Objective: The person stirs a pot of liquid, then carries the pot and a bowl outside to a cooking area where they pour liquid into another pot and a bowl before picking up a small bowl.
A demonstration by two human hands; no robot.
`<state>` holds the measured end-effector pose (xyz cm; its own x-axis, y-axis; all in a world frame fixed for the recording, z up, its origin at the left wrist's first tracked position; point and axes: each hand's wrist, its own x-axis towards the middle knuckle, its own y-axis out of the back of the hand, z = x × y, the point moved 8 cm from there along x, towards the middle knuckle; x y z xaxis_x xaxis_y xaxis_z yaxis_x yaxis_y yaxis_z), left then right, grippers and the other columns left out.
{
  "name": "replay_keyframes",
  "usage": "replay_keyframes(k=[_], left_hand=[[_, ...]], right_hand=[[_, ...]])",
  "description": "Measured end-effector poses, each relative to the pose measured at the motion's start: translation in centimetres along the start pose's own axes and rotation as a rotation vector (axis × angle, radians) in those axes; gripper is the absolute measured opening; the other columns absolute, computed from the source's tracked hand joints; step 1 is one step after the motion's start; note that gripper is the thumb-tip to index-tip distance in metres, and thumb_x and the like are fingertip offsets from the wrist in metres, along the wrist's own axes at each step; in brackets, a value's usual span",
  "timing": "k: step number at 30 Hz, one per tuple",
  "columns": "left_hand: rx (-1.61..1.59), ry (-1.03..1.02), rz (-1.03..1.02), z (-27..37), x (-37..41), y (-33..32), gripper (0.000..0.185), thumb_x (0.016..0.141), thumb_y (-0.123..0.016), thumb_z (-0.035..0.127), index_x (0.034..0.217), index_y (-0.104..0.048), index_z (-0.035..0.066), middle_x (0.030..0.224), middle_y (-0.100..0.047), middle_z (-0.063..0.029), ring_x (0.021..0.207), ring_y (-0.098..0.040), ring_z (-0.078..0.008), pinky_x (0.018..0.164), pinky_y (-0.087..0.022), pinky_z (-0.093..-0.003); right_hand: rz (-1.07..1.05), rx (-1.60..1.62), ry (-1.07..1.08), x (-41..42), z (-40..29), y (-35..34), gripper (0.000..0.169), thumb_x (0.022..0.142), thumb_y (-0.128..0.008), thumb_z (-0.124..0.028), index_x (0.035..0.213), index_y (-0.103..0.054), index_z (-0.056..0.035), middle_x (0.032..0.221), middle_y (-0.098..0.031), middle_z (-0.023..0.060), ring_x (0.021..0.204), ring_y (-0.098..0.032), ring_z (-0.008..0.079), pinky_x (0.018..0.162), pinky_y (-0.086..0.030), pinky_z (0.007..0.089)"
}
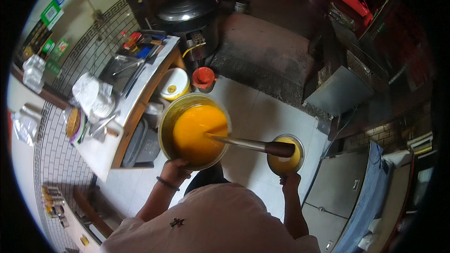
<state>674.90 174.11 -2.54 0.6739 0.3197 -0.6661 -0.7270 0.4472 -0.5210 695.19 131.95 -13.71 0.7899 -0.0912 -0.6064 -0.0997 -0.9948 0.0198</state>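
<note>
My left hand (175, 173) grips the near rim of a large metal pot (166, 140) filled with orange-yellow liquid (197, 133). A ladle with a metal shaft and a dark brown handle (279, 149) stands in the liquid and leans out to the right over the pot's rim. At the right, my right hand (291, 182) holds the near edge of a smaller metal bowl (300, 147) with yellow liquid in it. The ladle's handle end lies above this bowl; whether they touch I cannot tell. A dark bead bracelet is on my left wrist.
To the left stands a wooden-edged counter (132, 109) with a tray, stacked bowls and utensils. A white bucket (175, 80) and a red-lined bin (204, 78) are on the tiled floor ahead. Beyond is a large lidded cooker (188, 10). Metal cabinet doors (334, 179) flank the right side.
</note>
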Motion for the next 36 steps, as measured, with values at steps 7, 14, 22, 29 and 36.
replay_keyframes(k=[7, 14, 22, 29, 36], left_hand=[[0.134, 0.107, -0.147, 10.7, 20.2, -13.4, 0.024, 0.081, -0.055, 0.008, 0.102, -0.053, -0.003, 0.081, -0.062, -0.0161, 0.06, -0.06, -0.026, 0.047, -0.048, -0.0308], [0.386, 0.043, -0.268, 20.3, 39.0, -25.4, 0.026, 0.077, -0.059, 0.008, 0.101, -0.053, 0.001, 0.079, -0.061, -0.0136, 0.057, -0.058, -0.0235, 0.047, -0.047, -0.0336], [0.058, 0.082, -0.084, 27.3, 57.2, -39.5, 0.019, 0.077, -0.057, 0.008, 0.095, -0.054, 0.003, 0.077, -0.06, -0.0096, 0.055, -0.056, -0.0221, 0.044, -0.042, -0.0326], [0.124, 0.019, -0.015, 36.3, 68.4, -50.9, 0.024, 0.082, -0.053, 0.008, 0.105, -0.053, 0.001, 0.075, -0.063, -0.0123, 0.054, -0.06, -0.0239, 0.043, -0.048, -0.0328], [-0.115, -0.068, 0.0, 46.3, 83.4, -60.0, 0.01, 0.08, -0.055, 0.004, 0.09, -0.055, 0.002, 0.068, -0.057, -0.009, 0.054, -0.056, -0.0214, 0.042, -0.042, -0.0329]], right_hand=[[0.259, 0.195, -0.076, 10.8, -9.8, -8.9, 0.03, 0.088, -0.056, -0.026, 0.079, -0.057, 0.0026, 0.057, -0.055, 0.011, 0.038, -0.047, 0.0165, 0.034, -0.035, 0.0289], [0.197, 0.231, 0.02, 23.9, -21.4, -17.4, 0.024, 0.084, -0.057, -0.021, 0.086, -0.055, 0.0023, 0.057, -0.053, 0.0078, 0.039, -0.043, 0.0136, 0.035, -0.033, 0.0261], [0.101, 0.201, -0.053, 48.0, -34.0, -27.5, 0.012, 0.085, -0.055, -0.017, 0.088, -0.054, -0.0059, 0.058, -0.05, 0.0052, 0.039, -0.041, 0.0116, 0.033, -0.032, 0.0229], [-0.244, -0.115, 0.117, 70.2, -51.0, -40.8, 0.02, 0.081, -0.054, -0.021, 0.09, -0.061, -0.0049, 0.074, -0.062, 0.0061, 0.06, -0.058, 0.0226, 0.045, -0.046, 0.0342], [-0.338, 0.048, -0.014, 91.4, -60.2, -54.4, 0.03, 0.089, -0.048, -0.035, 0.099, -0.053, -0.0077, 0.066, -0.052, 0.0064, 0.047, -0.046, 0.0169, 0.041, -0.036, 0.029]])
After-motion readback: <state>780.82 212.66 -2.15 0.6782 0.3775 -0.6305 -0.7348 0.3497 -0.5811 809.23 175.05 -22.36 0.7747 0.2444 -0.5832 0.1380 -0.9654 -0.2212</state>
